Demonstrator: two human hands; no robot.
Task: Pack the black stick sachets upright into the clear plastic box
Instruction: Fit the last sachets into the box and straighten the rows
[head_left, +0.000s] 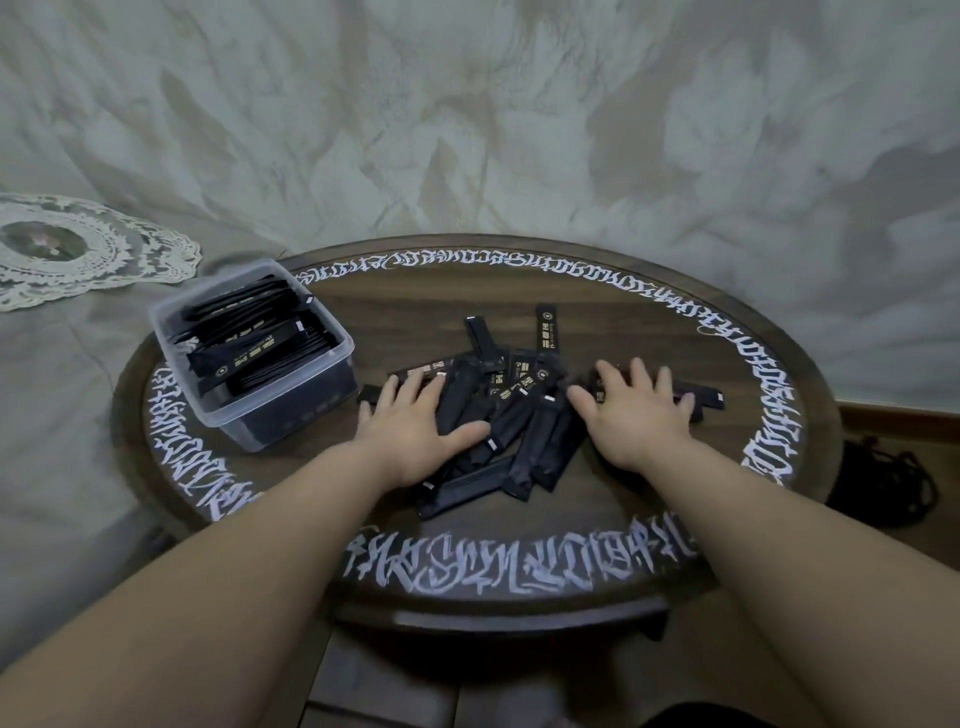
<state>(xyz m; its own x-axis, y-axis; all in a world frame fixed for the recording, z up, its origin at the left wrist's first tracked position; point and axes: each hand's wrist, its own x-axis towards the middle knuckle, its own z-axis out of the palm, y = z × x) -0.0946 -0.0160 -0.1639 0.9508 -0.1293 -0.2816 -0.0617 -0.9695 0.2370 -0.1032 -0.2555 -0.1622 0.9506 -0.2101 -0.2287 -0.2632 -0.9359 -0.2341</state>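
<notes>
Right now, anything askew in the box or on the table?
Yes. One stick sachet lies flat and diagonal across the upright ones in the clear plastic box, not standing. The loose pile on the table is jumbled under both flat hands, left and right.

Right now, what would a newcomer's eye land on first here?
Both hands, the left hand and right hand, are spread flat on a loose pile of black stick sachets mid-table. The round table carries a bold white script ring; the clear plastic box, already well filled, stands at its left.
</notes>
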